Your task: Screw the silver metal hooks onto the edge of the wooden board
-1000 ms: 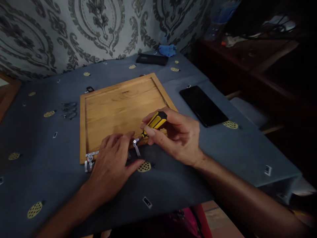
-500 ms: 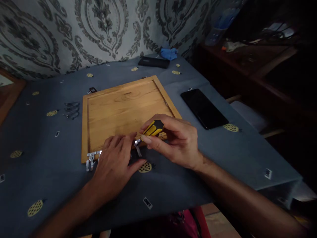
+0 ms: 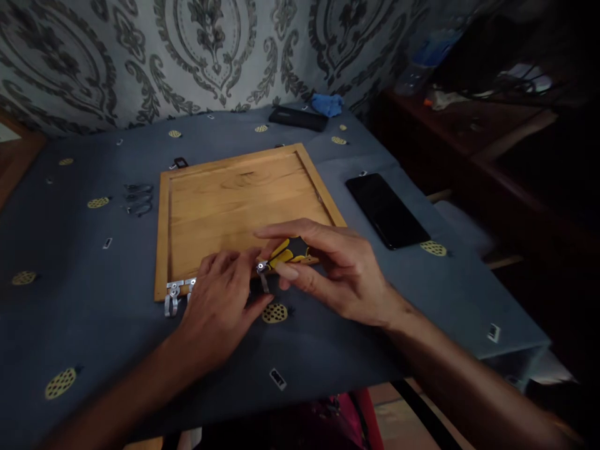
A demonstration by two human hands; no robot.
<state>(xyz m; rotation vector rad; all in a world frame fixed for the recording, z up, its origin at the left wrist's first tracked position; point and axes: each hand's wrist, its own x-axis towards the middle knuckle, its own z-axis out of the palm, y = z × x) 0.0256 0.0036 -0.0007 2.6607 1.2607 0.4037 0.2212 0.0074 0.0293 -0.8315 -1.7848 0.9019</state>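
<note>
A framed wooden board (image 3: 234, 209) lies on the table, with silver metal hooks (image 3: 174, 292) along its near edge. My left hand (image 3: 225, 297) rests over this edge, covering part of the row. Its index finger and thumb are closed around another metal hook (image 3: 263, 275). My right hand (image 3: 342, 269) holds a yellow and black screwdriver (image 3: 284, 253) between thumb and fingers, its index finger stretched above the handle. The screwdriver's tip end is at the hook by my left fingers; the exact contact is hard to see.
Several loose hooks (image 3: 138, 200) lie left of the board. A black phone (image 3: 387, 211) lies to the right. At the back are a dark case (image 3: 298, 119) and a blue cloth (image 3: 328, 104). A blue patterned tablecloth (image 3: 107, 325) covers the table; a dark wooden surface (image 3: 497, 125) stands at right.
My right fingers have loosened and spread around the screwdriver handle, the index finger now straighter. My left hand stays at the hook. The view has shifted slightly.
</note>
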